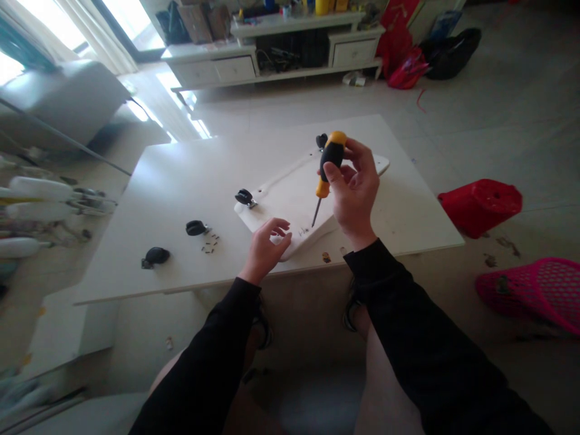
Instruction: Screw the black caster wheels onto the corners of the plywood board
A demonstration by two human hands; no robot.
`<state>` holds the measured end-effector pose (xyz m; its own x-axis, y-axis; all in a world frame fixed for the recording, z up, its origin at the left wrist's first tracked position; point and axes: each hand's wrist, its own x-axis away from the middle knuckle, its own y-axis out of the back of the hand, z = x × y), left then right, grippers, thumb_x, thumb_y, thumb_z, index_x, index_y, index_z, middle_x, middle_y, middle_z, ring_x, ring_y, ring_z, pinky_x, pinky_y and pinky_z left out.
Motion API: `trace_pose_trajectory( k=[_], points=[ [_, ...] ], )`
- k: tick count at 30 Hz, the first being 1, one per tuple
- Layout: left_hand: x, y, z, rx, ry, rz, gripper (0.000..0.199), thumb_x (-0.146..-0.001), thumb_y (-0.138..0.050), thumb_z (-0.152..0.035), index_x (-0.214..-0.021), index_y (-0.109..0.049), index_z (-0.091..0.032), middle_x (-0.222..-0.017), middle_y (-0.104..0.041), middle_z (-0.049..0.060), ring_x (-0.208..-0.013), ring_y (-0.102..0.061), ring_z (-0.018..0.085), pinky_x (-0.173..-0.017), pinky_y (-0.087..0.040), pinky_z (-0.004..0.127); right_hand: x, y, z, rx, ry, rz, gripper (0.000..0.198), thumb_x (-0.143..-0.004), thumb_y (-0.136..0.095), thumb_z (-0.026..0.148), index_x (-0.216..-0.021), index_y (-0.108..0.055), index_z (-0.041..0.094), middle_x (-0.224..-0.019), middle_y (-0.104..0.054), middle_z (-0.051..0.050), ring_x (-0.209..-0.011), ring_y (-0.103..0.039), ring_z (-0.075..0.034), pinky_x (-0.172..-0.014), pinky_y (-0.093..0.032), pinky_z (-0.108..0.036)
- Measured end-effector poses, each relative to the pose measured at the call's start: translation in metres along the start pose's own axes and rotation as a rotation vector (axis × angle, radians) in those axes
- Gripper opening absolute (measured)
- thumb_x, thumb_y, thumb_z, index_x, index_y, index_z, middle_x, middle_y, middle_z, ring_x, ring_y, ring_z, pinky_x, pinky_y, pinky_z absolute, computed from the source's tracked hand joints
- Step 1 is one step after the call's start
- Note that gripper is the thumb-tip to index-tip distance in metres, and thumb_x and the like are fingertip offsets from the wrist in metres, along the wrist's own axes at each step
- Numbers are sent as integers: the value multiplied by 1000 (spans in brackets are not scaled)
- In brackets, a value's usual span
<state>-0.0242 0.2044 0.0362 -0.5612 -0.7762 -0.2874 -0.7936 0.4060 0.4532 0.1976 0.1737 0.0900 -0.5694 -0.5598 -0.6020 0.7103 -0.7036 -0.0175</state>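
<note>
A yellow and black screwdriver point(333, 158) is gripped in my right hand point(357, 190), its shaft slanting down toward the near corner of a white board point(285, 199). Its tip is close to small marks or holes there; I cannot tell if it touches. My left hand point(268, 244) rests at the board's near edge, fingers apart and holding nothing. Two black caster wheels, one at the board's left corner point(244, 197) and one at its far edge point(321, 141), stand on the board. Two loose casters point(196, 228) point(156, 255) lie to the left, beside several small screws point(211, 243).
The board lies on a white table point(181, 175). A red bucket point(483, 205) and a pink mesh basket point(534, 293) are on the floor at right. A white TV cabinet point(203, 72) stands at the back, and a grey sofa point(67, 103) at back left.
</note>
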Motion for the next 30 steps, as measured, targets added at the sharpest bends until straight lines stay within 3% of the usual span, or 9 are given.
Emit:
trace_pose_trajectory(
  k=[4, 15, 30],
  points=[
    [0, -2, 1, 13, -20, -9, 13, -89, -71, -18, -102, -71, -22, -99, -79, 2, -80, -72, 15, -82, -58, 35, 3, -4, -5, -3, 11, 61, 58, -98, -65, 69, -146, -54, 37, -137, -64, -5, -96, -74, -15, -76, -67, -31],
    [2, -1, 2, -12, 5, -21, 18, -89, -71, -17, -106, -71, -21, -96, -79, 2, -81, -73, 16, -84, -58, 35, 5, -12, -9, -42, 29, 48, 54, -99, -66, 67, -144, -57, 39, -134, -64, -4, -91, -72, -13, -78, -68, -32],
    [2, -1, 0, -26, 28, -16, 19, -89, -72, -17, -107, -71, -22, -97, -80, 3, -81, -74, 17, -84, -58, 37, 6, -16, -10, -37, -7, 81, 66, -95, -67, 74, -149, -56, 40, -133, -67, -4, -91, -71, -13, -80, -67, -31]
  ],
)
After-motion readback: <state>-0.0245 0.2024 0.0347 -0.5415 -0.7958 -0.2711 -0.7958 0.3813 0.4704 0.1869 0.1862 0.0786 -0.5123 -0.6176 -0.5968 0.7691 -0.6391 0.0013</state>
